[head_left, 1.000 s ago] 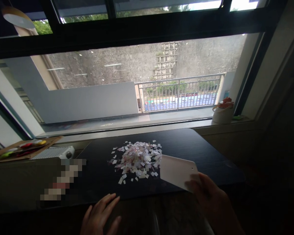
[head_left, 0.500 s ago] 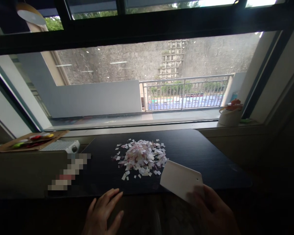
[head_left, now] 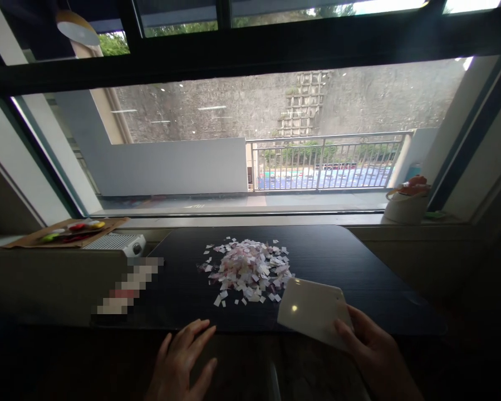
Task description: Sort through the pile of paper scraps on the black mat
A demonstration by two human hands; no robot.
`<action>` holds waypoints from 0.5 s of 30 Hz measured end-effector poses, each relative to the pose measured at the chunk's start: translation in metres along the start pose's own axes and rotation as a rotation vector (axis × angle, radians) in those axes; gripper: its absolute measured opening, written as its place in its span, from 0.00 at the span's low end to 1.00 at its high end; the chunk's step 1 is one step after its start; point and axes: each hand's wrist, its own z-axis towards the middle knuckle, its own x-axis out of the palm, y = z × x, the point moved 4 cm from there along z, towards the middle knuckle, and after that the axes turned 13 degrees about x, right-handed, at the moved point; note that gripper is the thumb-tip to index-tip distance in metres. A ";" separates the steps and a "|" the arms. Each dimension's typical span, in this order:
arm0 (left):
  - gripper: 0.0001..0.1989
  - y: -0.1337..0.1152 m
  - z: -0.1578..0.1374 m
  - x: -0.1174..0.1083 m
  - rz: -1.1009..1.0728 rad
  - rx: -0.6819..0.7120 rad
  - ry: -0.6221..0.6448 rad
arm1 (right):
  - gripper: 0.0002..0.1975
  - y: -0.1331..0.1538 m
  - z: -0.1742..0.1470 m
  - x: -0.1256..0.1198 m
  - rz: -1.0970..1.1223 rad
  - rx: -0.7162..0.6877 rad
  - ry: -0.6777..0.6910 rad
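The pile of paper scraps point(head_left: 253, 267), small, thin and mostly square-cut, white with some pinkish pieces, formed a loose mound with ragged, scattered edges on the dark table point(head_left: 338, 259), whose smooth top showed a fine wood-like grain and a rounded far corner. To the near right of the pile, the right hand point(head_left: 371, 342) pinched a flat, pale scraper point(head_left: 311, 312) between its thumb and fingers; the sheet was glossy, roughly four-sided, with a bright glint and a small hole near the gripped end. Its far corner stood just beside the nearest scraps, though whether it touched them could not be told. On the near left of the pile, the left hand point(head_left: 181, 356) had its fingers spread and slightly curved, holding nothing visible; its contact with the table edge was unclear. Well beyond the pile to the right stood a rounded whitish container point(head_left: 406, 207) with an orange top, and to its far left lay a flat brown board point(head_left: 62, 236) beside a ribbed white appliance point(head_left: 119, 243)
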 end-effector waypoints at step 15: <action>0.19 -0.007 0.004 -0.001 -0.030 -0.018 0.010 | 0.22 -0.009 0.001 0.013 0.112 0.001 0.076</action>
